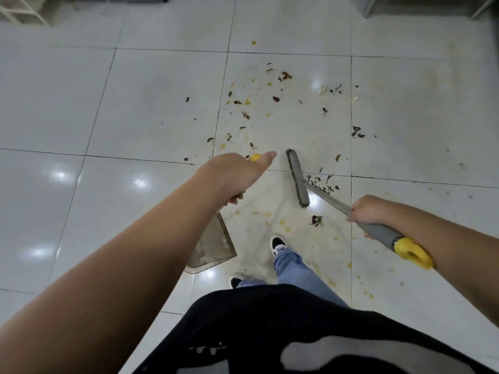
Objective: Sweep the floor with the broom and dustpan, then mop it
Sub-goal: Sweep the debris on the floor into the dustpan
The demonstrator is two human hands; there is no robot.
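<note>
Broom (318,191) handle gripped by right hand (367,211), head on tiled floor (108,103) among scattered debris (270,103). Dustpan (213,249) partly hidden under left arm; left hand (232,174) clenched round its yellow-tipped handle, fingers mostly hidden.

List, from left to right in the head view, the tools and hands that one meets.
dustpan → left hand → broom head → right hand → yellow end of the broom handle.
</note>
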